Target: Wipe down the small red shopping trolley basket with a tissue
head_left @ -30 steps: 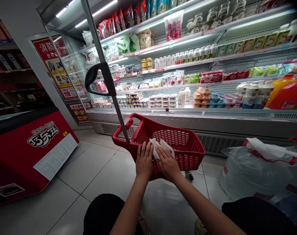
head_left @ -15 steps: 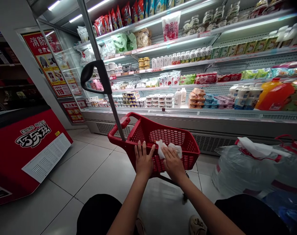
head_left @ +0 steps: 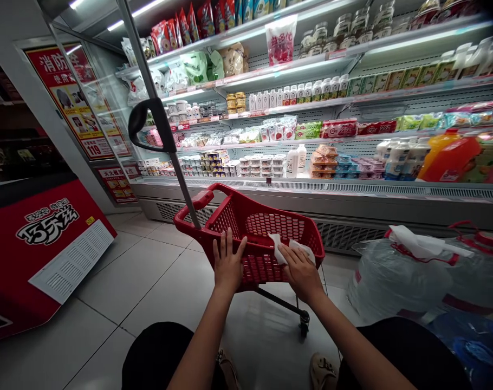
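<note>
- Since the earlier frames, the right hand (head_left: 301,273) and wipe (head_left: 276,247) have slid along the near rim (head_left: 259,248) of the red cart (head_left: 254,266), away from its pole (head_left: 184,187); the left hand (head_left: 228,265) stays near the pole end, fingers wider apart.
- Left hand: open, fingers spread against the cart's near side, holding nothing.
- Right hand: fingers nearly straight and close together over the wipe; I cannot tell whether they grip it.
- The wipe lies over the rim, bunched on both sides of the fingers.
- The cart stands on the floor (head_left: 149,303) before the cooler (head_left: 230,189).
</note>
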Demonstrator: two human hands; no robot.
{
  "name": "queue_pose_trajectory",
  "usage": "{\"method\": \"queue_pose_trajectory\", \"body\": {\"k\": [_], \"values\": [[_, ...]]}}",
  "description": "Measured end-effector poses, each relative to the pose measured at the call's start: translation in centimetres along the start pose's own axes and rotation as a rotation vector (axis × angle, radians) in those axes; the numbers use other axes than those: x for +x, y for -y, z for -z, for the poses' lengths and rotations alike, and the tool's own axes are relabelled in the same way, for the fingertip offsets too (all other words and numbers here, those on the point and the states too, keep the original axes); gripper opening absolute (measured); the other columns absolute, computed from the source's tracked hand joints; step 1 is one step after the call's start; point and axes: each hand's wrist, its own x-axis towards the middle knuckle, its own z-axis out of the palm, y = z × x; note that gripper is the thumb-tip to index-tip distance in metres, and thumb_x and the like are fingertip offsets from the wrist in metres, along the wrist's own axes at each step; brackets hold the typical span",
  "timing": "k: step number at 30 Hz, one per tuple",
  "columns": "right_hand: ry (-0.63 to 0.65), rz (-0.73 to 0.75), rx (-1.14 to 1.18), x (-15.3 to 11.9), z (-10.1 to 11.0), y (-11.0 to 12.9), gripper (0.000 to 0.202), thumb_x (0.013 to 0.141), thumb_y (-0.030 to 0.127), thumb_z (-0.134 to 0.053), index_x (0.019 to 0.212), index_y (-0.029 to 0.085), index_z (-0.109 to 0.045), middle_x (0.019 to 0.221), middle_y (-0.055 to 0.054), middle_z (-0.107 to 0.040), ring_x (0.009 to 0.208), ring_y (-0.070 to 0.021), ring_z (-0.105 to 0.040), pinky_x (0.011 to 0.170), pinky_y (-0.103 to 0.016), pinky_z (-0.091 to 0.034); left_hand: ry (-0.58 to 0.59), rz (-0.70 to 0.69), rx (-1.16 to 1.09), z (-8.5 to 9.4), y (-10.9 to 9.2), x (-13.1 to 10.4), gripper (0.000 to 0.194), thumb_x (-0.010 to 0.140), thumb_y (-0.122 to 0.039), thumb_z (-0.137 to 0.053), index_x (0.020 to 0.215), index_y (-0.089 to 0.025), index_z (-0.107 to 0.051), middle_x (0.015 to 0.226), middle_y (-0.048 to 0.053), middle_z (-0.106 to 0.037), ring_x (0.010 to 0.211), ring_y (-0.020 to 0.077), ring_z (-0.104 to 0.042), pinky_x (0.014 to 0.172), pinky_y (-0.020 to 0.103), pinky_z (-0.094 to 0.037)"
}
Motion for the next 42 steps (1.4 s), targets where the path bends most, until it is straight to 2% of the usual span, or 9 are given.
{"method": "queue_pose_trajectory", "body": {"k": [6, 9, 14, 22, 25, 30, 33, 38, 42], "values": [[-0.013, 0.059, 0.028, 1.4, -1.2, 2.7, 0.072, 0.095, 0.014, -0.042, 0.165, 0.021, -0.029, 0.160, -0.007, -0.049, 0.147, -0.0266, -0.046, 0.127, -0.052, -0.024, 0.024, -0.153, -0.062, -2.4, -3.7, -0.4, 0.087, 0.083, -0.023, -0.066, 0.164, -0.030, -0.033, 0.172, 0.002, -0.027, 0.160, 0.0336, -0.017, 0.130, 0.061, -0.015], [0.000, 0.082, 0.019, 1.8, -1.4, 3.2, 0.073, 0.093, 0.012, -0.042, 0.165, 0.019, -0.029, 0.164, -0.007, -0.042, 0.151, -0.0247, -0.041, 0.127, -0.050, -0.022, 0.028, -0.137, -0.073, -3.0, -4.0, -0.6, 0.086, 0.084, -0.021, -0.062, 0.164, -0.028, -0.031, 0.171, 0.003, -0.029, 0.161, 0.0334, -0.015, 0.129, 0.065, -0.011], [0.026, 0.083, -0.042, 0.1, 0.0, 0.4, 0.068, 0.095, 0.013, -0.039, 0.163, 0.020, -0.034, 0.164, -0.005, -0.043, 0.149, -0.0238, -0.043, 0.127, -0.048, -0.023, 0.053, -0.168, -0.085, -2.4, -2.6, -0.5, 0.088, 0.084, -0.017, -0.059, 0.164, -0.038, -0.029, 0.172, -0.003, -0.027, 0.161, 0.0317, -0.016, 0.127, 0.070, 0.000], [-0.011, -0.099, -0.116, -3.6, 1.7, -5.2, 0.060, 0.100, 0.019, -0.031, 0.159, 0.019, -0.042, 0.152, -0.007, -0.058, 0.140, -0.0248, -0.053, 0.124, -0.048, -0.029, 0.073, -0.156, -0.130, -2.2, -3.0, -0.5, 0.088, 0.084, -0.021, -0.063, 0.164, -0.037, -0.029, 0.173, -0.001, -0.024, 0.161, 0.0352, -0.014, 0.126, 0.072, 0.001], [-0.010, -0.127, -0.108, -2.5, 1.1, -3.7, 0.057, 0.102, 0.021, -0.030, 0.156, 0.017, -0.048, 0.150, -0.008, -0.060, 0.139, -0.0241, -0.054, 0.125, -0.048, -0.027, 0.105, -0.144, -0.163, -2.2, -3.6, -0.4, 0.087, 0.084, -0.025, -0.065, 0.164, -0.035, -0.031, 0.174, -0.001, -0.022, 0.161, 0.0371, -0.010, 0.126, 0.072, 0.000], [0.038, -0.006, -0.038, 0.8, -0.8, 2.0, 0.059, 0.099, 0.017, -0.035, 0.157, 0.016, -0.045, 0.158, -0.007, -0.051, 0.148, -0.0225, -0.044, 0.127, -0.045, -0.023, 0.169, -0.127, -0.207, -1.9, -4.0, -0.4, 0.084, 0.086, -0.027, -0.062, 0.164, -0.031, -0.031, 0.175, -0.002, -0.016, 0.162, 0.0356, -0.004, 0.126, 0.070, 0.004], [0.046, 0.043, -0.004, 1.6, -1.2, 3.3, 0.061, 0.098, 0.015, -0.037, 0.159, 0.016, -0.043, 0.160, -0.006, -0.049, 0.148, -0.0225, -0.043, 0.127, -0.044, -0.023, 0.195, -0.141, -0.217, -1.7, -3.6, -0.5, 0.084, 0.086, -0.028, -0.060, 0.165, -0.029, -0.029, 0.175, -0.003, -0.014, 0.162, 0.0346, -0.001, 0.126, 0.069, 0.007], [0.036, 0.058, -0.018, 0.1, -0.1, -0.4, 0.061, 0.098, 0.015, -0.036, 0.159, 0.019, -0.043, 0.156, -0.004, -0.054, 0.143, -0.0238, -0.049, 0.125, -0.045, -0.027, 0.177, -0.174, -0.191, -1.6, -2.5, -0.5, 0.091, 0.085, -0.023, -0.061, 0.166, -0.040, -0.021, 0.174, -0.005, -0.015, 0.162, 0.0333, -0.006, 0.124, 0.070, 0.013], [0.003, -0.020, -0.026, -1.9, 0.6, -4.1, 0.061, 0.100, 0.018, -0.033, 0.161, 0.021, -0.039, 0.151, -0.006, -0.060, 0.139, -0.0244, -0.053, 0.123, -0.048, -0.032, 0.165, -0.160, -0.180, -1.9, -2.4, -0.3, 0.092, 0.084, -0.023, -0.062, 0.166, -0.040, -0.021, 0.175, -0.004, -0.012, 0.162, 0.0341, -0.005, 0.124, 0.070, 0.013]]}}
